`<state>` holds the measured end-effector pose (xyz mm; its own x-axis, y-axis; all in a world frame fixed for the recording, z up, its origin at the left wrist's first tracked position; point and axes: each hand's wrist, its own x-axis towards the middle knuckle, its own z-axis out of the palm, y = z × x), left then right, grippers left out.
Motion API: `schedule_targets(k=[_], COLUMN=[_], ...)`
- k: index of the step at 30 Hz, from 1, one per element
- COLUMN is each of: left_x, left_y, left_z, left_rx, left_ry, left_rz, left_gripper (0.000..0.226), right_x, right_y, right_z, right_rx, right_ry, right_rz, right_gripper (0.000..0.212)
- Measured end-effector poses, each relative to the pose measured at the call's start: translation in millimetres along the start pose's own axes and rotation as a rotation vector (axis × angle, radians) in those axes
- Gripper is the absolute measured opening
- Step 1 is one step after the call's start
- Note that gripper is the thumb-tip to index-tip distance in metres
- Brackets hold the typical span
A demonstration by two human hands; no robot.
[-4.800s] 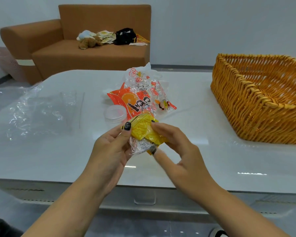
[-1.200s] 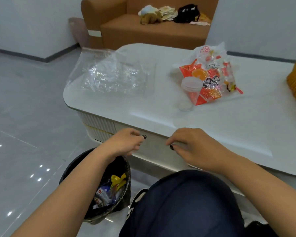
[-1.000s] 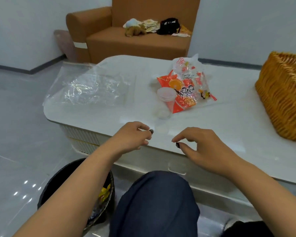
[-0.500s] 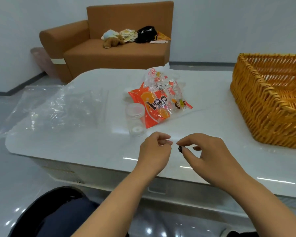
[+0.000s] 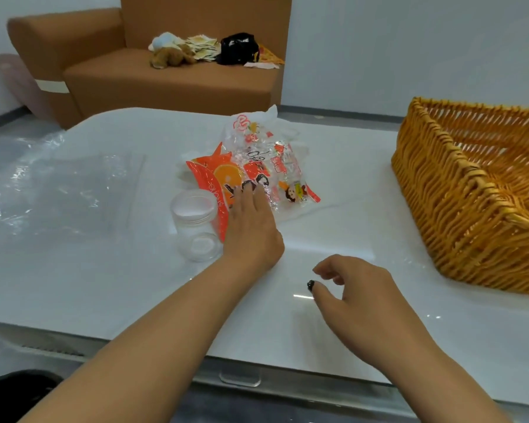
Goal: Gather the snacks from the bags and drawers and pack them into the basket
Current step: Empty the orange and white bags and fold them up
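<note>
An orange and clear snack bag [image 5: 257,166] printed with orange slices and cartoon figures lies in the middle of the white table [image 5: 74,270]. My left hand [image 5: 251,227] reaches over its near edge, fingers straight and lying on the bag. My right hand [image 5: 348,294] hovers low over the table near the front, fingers loosely curled, holding nothing. The wicker basket [image 5: 458,209] stands at the right with an empty inside as far as it shows.
A small clear plastic jar [image 5: 196,227] stands just left of my left hand. A crumpled clear plastic bag [image 5: 52,190] lies on the table's left part. A brown sofa [image 5: 165,71] with a plush toy and a black bag is behind. A black bin [image 5: 13,389] shows at bottom left.
My left hand has moved forward from beside the right hand onto the snack bag. The right hand stayed low over the table. The view swung back from the bin to the table.
</note>
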<state>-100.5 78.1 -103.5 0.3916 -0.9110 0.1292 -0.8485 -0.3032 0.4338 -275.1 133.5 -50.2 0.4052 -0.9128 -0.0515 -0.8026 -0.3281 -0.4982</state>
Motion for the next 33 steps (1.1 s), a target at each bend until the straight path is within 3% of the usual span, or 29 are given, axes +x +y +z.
schedule_targets(k=[4, 9, 20, 24, 28, 33], left_x=[17.2, 17.3, -44.9, -80.0, -110.3, -131.3], left_y=[-9.7, -4.9, 17.9, 12.1, -5.0, -19.6], left_z=[13.3, 11.7, -61.5, -85.5, -103.6, -116.7], left_rx=[0.119, 0.074, -0.287, -0.439, -0.643, -1.058], left_ry=[-0.023, -0.016, 0.317, 0.314, 0.273, 0.050], left_rz=[-0.106, -0.027, 0.050, 0.114, 0.072, -0.184], left_gripper=[0.078, 0.070, 0.054, 0.050, 0.035, 0.034], right_x=[1.6, 5.7, 7.9, 9.0, 4.2, -4.0], right_y=[2.1, 12.3, 14.8, 8.8, 4.6, 0.8], right_z=[3.5, -4.3, -10.9, -11.8, -12.6, -12.5], right_rx=[-0.012, 0.008, 0.053, 0.139, 0.230, 0.442], right_ry=[-0.038, -0.053, -0.028, 0.041, 0.113, 0.202], right_rz=[-0.011, 0.015, 0.070, 0.077, 0.086, 0.102], right_gripper=[0.035, 0.038, 0.036, 0.034, 0.035, 0.045])
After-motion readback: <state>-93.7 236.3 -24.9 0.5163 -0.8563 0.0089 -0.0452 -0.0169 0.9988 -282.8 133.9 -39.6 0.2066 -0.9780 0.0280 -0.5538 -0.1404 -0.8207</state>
